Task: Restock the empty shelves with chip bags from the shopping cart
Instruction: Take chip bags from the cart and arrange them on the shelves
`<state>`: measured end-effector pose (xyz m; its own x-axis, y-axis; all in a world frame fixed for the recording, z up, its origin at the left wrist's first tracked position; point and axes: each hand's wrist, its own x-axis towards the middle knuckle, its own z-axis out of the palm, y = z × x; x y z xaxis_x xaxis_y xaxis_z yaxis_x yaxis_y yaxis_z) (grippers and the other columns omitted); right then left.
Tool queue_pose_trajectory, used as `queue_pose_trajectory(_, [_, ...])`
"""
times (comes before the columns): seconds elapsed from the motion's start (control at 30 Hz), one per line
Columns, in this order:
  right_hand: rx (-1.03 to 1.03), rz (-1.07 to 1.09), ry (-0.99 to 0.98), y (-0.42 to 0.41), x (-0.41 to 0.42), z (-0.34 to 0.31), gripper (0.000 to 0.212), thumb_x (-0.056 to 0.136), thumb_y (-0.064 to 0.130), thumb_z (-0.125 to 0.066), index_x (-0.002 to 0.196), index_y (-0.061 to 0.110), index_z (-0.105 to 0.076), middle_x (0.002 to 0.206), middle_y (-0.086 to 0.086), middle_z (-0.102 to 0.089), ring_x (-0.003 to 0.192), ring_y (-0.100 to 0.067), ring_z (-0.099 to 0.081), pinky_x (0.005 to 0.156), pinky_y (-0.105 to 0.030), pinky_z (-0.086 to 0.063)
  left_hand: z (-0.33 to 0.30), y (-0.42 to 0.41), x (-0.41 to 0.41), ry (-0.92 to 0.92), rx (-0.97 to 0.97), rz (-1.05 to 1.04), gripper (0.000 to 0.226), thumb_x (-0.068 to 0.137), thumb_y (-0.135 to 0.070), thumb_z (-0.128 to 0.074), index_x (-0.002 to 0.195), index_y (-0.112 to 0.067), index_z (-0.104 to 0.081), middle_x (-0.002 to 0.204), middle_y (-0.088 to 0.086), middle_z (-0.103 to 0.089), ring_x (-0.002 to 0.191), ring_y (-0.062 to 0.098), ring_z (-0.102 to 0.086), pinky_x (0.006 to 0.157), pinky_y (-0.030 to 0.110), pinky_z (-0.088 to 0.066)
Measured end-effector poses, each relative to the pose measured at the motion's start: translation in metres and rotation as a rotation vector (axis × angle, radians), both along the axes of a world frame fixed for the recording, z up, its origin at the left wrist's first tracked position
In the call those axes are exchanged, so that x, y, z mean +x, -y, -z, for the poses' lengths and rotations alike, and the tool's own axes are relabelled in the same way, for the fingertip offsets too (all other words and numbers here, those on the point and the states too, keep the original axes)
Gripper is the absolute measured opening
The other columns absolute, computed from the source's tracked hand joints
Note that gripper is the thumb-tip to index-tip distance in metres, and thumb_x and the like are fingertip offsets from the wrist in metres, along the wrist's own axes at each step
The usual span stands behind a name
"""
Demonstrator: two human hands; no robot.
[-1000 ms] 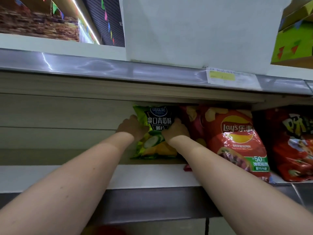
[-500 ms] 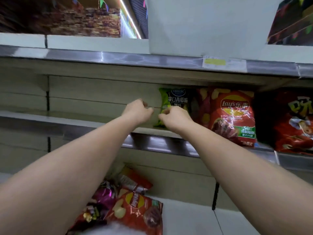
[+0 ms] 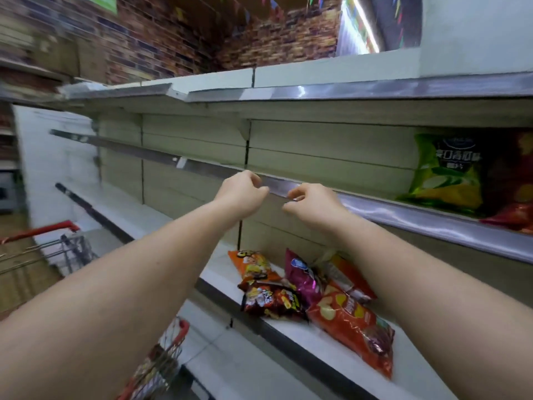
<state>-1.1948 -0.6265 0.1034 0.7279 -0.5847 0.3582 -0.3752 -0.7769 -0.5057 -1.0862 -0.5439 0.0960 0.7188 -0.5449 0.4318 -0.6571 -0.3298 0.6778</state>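
Observation:
A green chip bag [image 3: 448,171] stands upright on the middle shelf [image 3: 403,210] at the right, beside red bags [image 3: 516,209]. My left hand [image 3: 240,192] and my right hand [image 3: 313,204] hover in front of that shelf's metal edge, left of the green bag, fingers loosely curled and holding nothing. On the lower shelf [image 3: 288,336] lie several chip bags: an orange one [image 3: 253,265], a dark red one [image 3: 272,301], a purple one [image 3: 301,277] and a large red one [image 3: 354,321]. The red-rimmed shopping cart [image 3: 160,362] is at the bottom left.
The cart's red handle [image 3: 43,228] shows at the far left. The shelf stretches to the left of my hands hold no goods. A top shelf [image 3: 317,90] runs overhead, with a brick-patterned wall behind.
Both hands let go of the green bag and drew back to the left, away from it. The view swung left and down, bringing the lower shelf's bags and the cart into sight.

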Motion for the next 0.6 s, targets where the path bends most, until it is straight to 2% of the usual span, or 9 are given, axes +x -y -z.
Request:
queue_pose_trajectory(0.2, [0.043,-0.114,-0.063,-0.060,0.078,0.028,0.033,0.089,0.025,-0.057,0.121,0.017,-0.058,0.124,-0.005,-0.060,0.114,-0.021,-0.054,0.090,-0.026,-0.042,0.028,-0.077,0.071,-0.056,0.065,-0.114,0.033,0.094,-0.032,-0.052,0.122,-0.014,-0.058,0.125,0.005,-0.059,0.114,0.023,-0.054,0.085,0.026,-0.041])
queue_pose_trajectory(0.27, [0.091,-0.147,-0.087,-0.080,0.111,0.045,0.033,0.089,0.025,-0.057,0.121,0.017,-0.058,0.123,-0.005,-0.060,0.111,-0.021,-0.056,0.091,-0.029,-0.045,0.041,-0.102,0.101,-0.081,0.109,-0.146,0.033,0.094,-0.031,-0.052,0.121,-0.013,-0.058,0.124,0.006,-0.060,0.114,0.024,-0.054,0.086,0.027,-0.042])
queue_pose_trajectory(0.37, [0.179,-0.194,-0.145,-0.111,0.164,0.073,0.033,0.089,0.025,-0.057,0.121,0.018,-0.059,0.123,-0.004,-0.060,0.107,-0.021,-0.057,0.088,-0.029,-0.046,0.061,-0.140,0.150,-0.130,0.171,-0.177,0.033,0.094,-0.029,-0.052,0.121,-0.012,-0.059,0.119,0.007,-0.061,0.110,0.023,-0.056,0.089,0.029,-0.044])
queue_pose_trajectory(0.47, [0.253,-0.225,-0.204,-0.138,0.213,0.099,0.033,0.089,0.022,-0.055,0.122,0.016,-0.059,0.122,-0.005,-0.061,0.112,-0.022,-0.056,0.088,-0.026,-0.042,0.082,-0.174,0.200,-0.182,0.227,-0.204,0.030,0.095,-0.029,-0.051,0.119,-0.013,-0.059,0.111,0.005,-0.061,0.101,0.021,-0.057,0.082,0.027,-0.043])
queue_pose_trajectory(0.6, [0.336,-0.264,-0.259,-0.164,0.266,0.136,0.032,0.089,0.023,-0.056,0.120,0.015,-0.059,0.122,-0.006,-0.061,0.107,-0.020,-0.056,0.083,-0.025,-0.042,0.114,-0.208,0.254,-0.222,0.268,-0.223,0.030,0.095,-0.029,-0.051,0.120,-0.012,-0.059,0.114,0.006,-0.061,0.097,0.018,-0.056,0.081,0.029,-0.046])
